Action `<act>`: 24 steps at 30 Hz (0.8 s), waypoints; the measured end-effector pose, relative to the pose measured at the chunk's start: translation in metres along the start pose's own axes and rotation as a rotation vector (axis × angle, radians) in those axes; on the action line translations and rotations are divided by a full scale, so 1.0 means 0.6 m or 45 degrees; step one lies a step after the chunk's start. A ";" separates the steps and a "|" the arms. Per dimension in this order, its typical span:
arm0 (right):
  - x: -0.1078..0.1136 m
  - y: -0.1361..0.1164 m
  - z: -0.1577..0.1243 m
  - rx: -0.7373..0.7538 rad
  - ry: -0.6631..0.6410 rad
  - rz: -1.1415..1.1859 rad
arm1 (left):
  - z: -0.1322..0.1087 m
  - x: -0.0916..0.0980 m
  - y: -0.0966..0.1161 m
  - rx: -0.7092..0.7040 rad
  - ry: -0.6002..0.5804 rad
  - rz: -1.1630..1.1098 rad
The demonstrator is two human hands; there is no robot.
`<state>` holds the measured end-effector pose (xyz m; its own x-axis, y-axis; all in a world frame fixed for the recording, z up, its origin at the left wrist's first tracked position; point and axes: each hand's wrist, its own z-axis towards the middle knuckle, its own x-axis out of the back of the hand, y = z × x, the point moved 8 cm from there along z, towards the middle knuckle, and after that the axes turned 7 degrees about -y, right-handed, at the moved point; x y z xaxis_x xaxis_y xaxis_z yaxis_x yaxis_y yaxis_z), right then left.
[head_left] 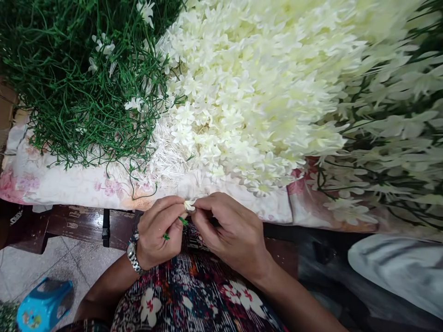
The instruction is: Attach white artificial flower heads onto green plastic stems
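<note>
Just over the table's front edge, my left hand and my right hand meet fingertip to fingertip. Between them is a small white artificial flower, pinched by my right thumb and forefinger and touched by my left fingertips. A green plastic stem is closed in my left fingers, its green tips poking out; the rest of it is hidden in the hand. Beyond my hands lie a big heap of cream-white artificial flowers and a tangle of green plastic stems.
Thin white sticks lie between the two heaps on a floral cloth. At right are white flowers on green stems. A blue plastic stool stands on the floor at lower left. A white rounded thing is at lower right.
</note>
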<state>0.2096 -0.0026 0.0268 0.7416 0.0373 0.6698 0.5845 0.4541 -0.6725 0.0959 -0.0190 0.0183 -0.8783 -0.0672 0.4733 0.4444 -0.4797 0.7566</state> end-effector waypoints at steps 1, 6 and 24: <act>0.000 0.000 0.000 -0.003 0.006 0.003 | 0.000 -0.001 0.001 -0.013 -0.010 0.019; -0.002 0.004 -0.004 -0.018 0.064 0.039 | -0.002 0.000 0.002 -0.027 -0.004 0.031; -0.008 0.013 -0.009 0.022 0.035 0.222 | 0.001 -0.004 -0.027 0.219 -0.046 -0.421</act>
<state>0.2125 -0.0042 0.0163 0.8402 0.0930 0.5343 0.4404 0.4580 -0.7722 0.0908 -0.0106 0.0055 -0.9740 0.0988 0.2039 0.1636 -0.3158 0.9346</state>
